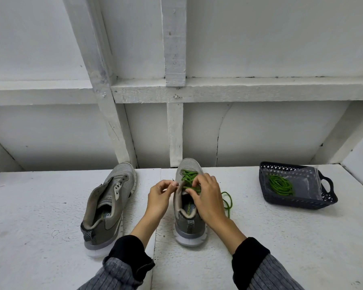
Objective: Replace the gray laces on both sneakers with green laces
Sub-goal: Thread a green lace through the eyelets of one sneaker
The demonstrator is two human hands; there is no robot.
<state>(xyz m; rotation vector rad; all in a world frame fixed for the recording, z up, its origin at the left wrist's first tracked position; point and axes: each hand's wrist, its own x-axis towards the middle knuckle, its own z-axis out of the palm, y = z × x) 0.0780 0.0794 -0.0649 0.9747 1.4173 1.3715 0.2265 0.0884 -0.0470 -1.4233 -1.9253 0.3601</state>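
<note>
Green cord runs under both hands, and that is where the work sits. The right hand (205,195) curls its fingers over the green lace (189,181) at the top eyelets of the right-hand sneaker (187,206), pinching the cord against the tongue, probably to keep the crossings taut. Just beside it, the left hand (160,195) pinches at the sneaker's near-side eyelet edge with thumb and fingertips drawn together; whether it holds a lace tip or only the eyelet flap is too small to tell. The likely aim is to steady the upper while an end goes through.

From under the right hand a loose tail of the same lace (228,203) loops out onto the white tabletop (281,237), slack and out of the way. This shoe stands upright with its heel towards the person, so the eyelets face the hands.

Further out beyond the left hand, the second sneaker (108,206) leans open with its tongue exposed and eyelets bare: no lace shows in it, so it seems still to await its turn. Well apart beyond the right hand, a dark plastic basket (327,197) holds the other green lace, coiled (280,185), kept within reach for that shoe.
</note>
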